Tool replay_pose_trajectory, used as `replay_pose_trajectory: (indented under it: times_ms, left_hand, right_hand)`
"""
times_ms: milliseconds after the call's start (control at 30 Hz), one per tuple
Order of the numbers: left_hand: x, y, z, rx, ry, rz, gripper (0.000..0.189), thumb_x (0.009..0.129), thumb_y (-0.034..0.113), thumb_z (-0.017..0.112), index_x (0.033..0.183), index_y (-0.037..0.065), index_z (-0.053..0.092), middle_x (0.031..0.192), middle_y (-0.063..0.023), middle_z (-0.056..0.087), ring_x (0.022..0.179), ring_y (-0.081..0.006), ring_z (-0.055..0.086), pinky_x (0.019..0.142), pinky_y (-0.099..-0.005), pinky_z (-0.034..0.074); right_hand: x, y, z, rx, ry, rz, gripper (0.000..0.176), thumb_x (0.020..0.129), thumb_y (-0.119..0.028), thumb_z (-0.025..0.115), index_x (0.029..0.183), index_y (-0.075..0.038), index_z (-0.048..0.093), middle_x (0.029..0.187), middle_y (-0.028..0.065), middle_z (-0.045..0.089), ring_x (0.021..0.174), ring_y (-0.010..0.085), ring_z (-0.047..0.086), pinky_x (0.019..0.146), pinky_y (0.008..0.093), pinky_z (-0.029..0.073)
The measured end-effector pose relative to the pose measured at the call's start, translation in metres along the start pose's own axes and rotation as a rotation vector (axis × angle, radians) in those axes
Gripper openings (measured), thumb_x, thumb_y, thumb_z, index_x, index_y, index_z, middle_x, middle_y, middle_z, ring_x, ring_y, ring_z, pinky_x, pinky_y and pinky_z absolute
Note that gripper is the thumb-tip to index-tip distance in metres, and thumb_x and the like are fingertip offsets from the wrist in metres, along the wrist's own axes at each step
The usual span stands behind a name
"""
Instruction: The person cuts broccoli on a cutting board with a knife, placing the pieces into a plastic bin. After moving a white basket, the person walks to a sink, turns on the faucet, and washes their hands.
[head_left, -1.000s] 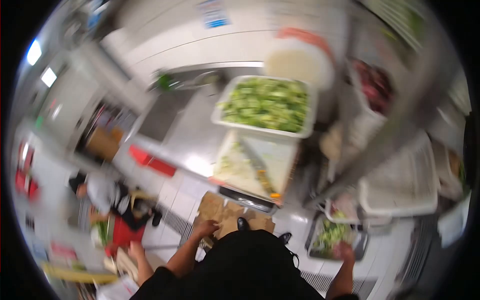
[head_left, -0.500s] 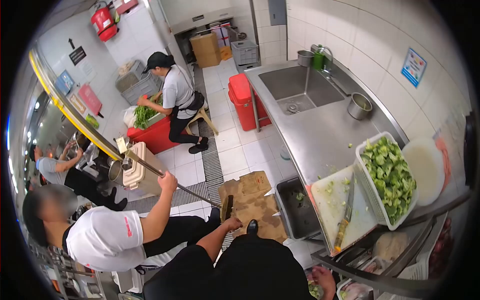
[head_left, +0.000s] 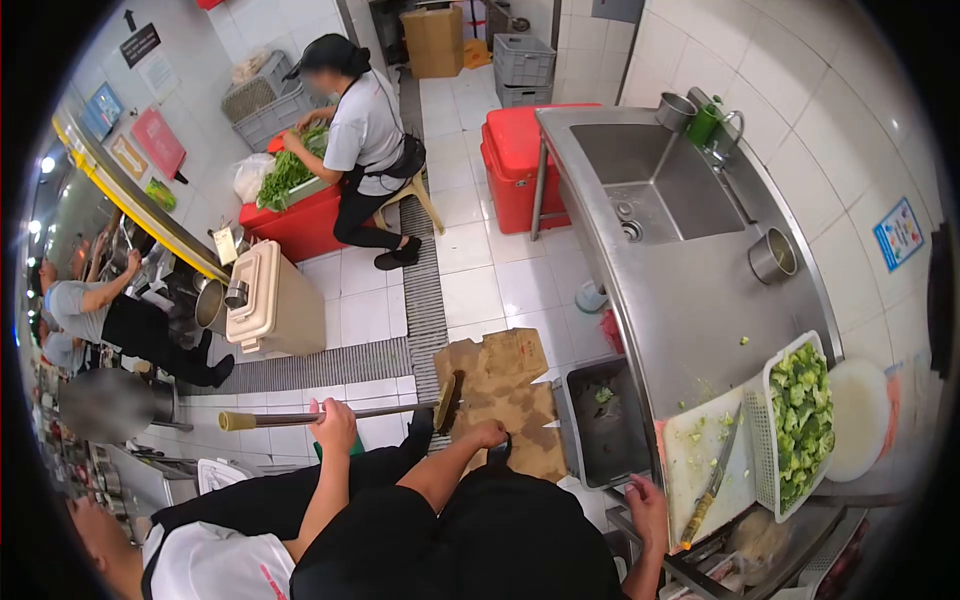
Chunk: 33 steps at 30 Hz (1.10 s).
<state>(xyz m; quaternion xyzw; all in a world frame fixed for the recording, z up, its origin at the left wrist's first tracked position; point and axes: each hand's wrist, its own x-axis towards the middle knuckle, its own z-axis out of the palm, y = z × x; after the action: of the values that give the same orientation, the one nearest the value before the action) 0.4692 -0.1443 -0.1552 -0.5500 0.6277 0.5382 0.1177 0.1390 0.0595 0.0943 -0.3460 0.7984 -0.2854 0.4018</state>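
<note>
My left hand (head_left: 487, 434) hangs loosely curled above the flattened cardboard (head_left: 520, 375), close to my dark shoe (head_left: 500, 452), with nothing visible in it. My right hand (head_left: 645, 505) is raised beside the near left corner of the cutting board (head_left: 685, 480), its fingers bent and apart, holding nothing. On the board, among green bits, lies a knife (head_left: 712, 487) with a yellowish handle. A white basket (head_left: 762, 445) of cut broccoli (head_left: 803, 420) stands along the board's right side.
A co-worker at left grips a long-handled broom (head_left: 380, 411), its head over the cardboard. A grey bin (head_left: 610, 440) stands below the steel counter (head_left: 700, 310) with its sink (head_left: 660, 190). Another person sits by greens (head_left: 292, 180); a red cooler (head_left: 515, 165) stands behind.
My right hand has risen from the lower shelf area to beside the cutting board. The co-worker has leaned nearer, and the broom handle is now almost level. My view has shifted.
</note>
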Motion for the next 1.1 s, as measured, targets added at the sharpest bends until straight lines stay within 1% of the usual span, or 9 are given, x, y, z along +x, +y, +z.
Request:
replay_pose_trajectory:
  times_ms: [267, 333, 600, 667, 800, 867, 900, 933, 1100]
  left_hand:
    - [0.029, -0.055, -0.031, -0.008, 0.072, 0.007, 0.043, 0.083, 0.035, 0.069, 0.117, 0.009, 0.074, 0.114, -0.0211, 0.074, 0.108, -0.038, 0.069, 0.094, -0.0441, 0.054]
    - [0.029, -0.066, -0.041, -0.016, 0.062, -0.008, 0.043, 0.084, 0.035, 0.068, 0.116, 0.008, 0.075, 0.116, -0.0221, 0.073, 0.111, -0.039, 0.068, 0.097, -0.0445, 0.053]
    - [0.016, -0.108, -0.059, -0.269, 0.164, -0.118, 0.035, 0.083, 0.034, 0.068, 0.104, 0.008, 0.077, 0.103, -0.0214, 0.075, 0.104, -0.0389, 0.07, 0.093, -0.0441, 0.054]
    - [0.011, -0.123, -0.056, -0.335, 0.309, -0.03, 0.03, 0.088, 0.026, 0.068, 0.105, 0.002, 0.076, 0.077, -0.0121, 0.071, 0.071, -0.0225, 0.068, 0.066, -0.0378, 0.054]
    - [0.013, -0.157, -0.048, -0.477, 0.317, -0.16, 0.024, 0.092, 0.027, 0.067, 0.101, 0.007, 0.074, 0.068, -0.0009, 0.06, 0.057, -0.0126, 0.055, 0.05, -0.0331, 0.046]
    - [0.008, -0.154, -0.055, -0.579, 0.317, -0.269, 0.023, 0.094, 0.03, 0.067, 0.101, 0.008, 0.071, 0.068, 0.0008, 0.059, 0.057, -0.0113, 0.053, 0.048, -0.0306, 0.044]
    - [0.003, -0.144, -0.062, -0.669, 0.322, -0.391, 0.027, 0.088, 0.028, 0.067, 0.095, 0.004, 0.075, 0.076, -0.0103, 0.07, 0.07, -0.0208, 0.068, 0.068, -0.0367, 0.053]
    - [0.002, -0.143, -0.066, -0.687, 0.336, -0.407, 0.025, 0.089, 0.027, 0.066, 0.094, 0.004, 0.074, 0.07, -0.0047, 0.066, 0.057, -0.0152, 0.06, 0.057, -0.0345, 0.048]
    - [-0.001, -0.108, -0.109, -0.82, 0.273, -0.482, 0.021, 0.092, 0.025, 0.064, 0.082, 0.008, 0.068, 0.063, 0.0009, 0.057, 0.05, -0.0124, 0.052, 0.045, -0.0291, 0.04]
  right_hand:
    - [0.036, -0.034, 0.035, -0.21, -0.1, -0.018, 0.04, 0.096, -0.024, 0.068, 0.129, -0.002, 0.068, 0.096, 0.0104, 0.073, 0.089, 0.0162, 0.068, 0.082, 0.0313, 0.054]
    - [0.053, -0.03, 0.043, -0.187, -0.168, 0.03, 0.043, 0.094, -0.029, 0.07, 0.129, -0.005, 0.068, 0.11, 0.0191, 0.076, 0.101, 0.0284, 0.074, 0.088, 0.0372, 0.055]
    - [0.118, -0.102, 0.064, -0.309, -0.249, -0.086, 0.041, 0.095, -0.03, 0.069, 0.128, -0.006, 0.07, 0.11, 0.0207, 0.075, 0.102, 0.0311, 0.074, 0.09, 0.0386, 0.056]
    - [0.137, -0.12, 0.07, -0.347, -0.262, -0.14, 0.04, 0.096, -0.03, 0.068, 0.129, -0.007, 0.069, 0.109, 0.0207, 0.075, 0.102, 0.0321, 0.074, 0.09, 0.0385, 0.056]
    - [0.192, -0.153, 0.078, -0.303, -0.234, -0.23, 0.036, 0.097, -0.025, 0.067, 0.128, -0.006, 0.07, 0.114, 0.0191, 0.074, 0.103, 0.03, 0.073, 0.09, 0.0378, 0.057]
    - [0.224, -0.167, 0.083, -0.219, -0.197, -0.285, 0.035, 0.097, -0.023, 0.067, 0.128, -0.005, 0.069, 0.115, 0.0185, 0.074, 0.103, 0.0289, 0.073, 0.09, 0.0369, 0.057]
    - [0.241, -0.174, 0.084, -0.132, -0.163, -0.34, 0.035, 0.098, -0.02, 0.066, 0.128, -0.004, 0.069, 0.117, 0.0178, 0.074, 0.103, 0.0277, 0.073, 0.089, 0.0359, 0.057]
    - [0.259, -0.18, 0.083, -0.133, -0.163, -0.339, 0.035, 0.098, -0.02, 0.066, 0.128, -0.004, 0.069, 0.117, 0.0178, 0.074, 0.103, 0.0277, 0.073, 0.089, 0.0359, 0.057]
    - [0.338, -0.221, 0.074, -0.078, -0.114, -0.333, 0.034, 0.098, -0.015, 0.065, 0.128, -0.001, 0.068, 0.116, 0.0161, 0.074, 0.101, 0.0252, 0.073, 0.087, 0.0339, 0.057]
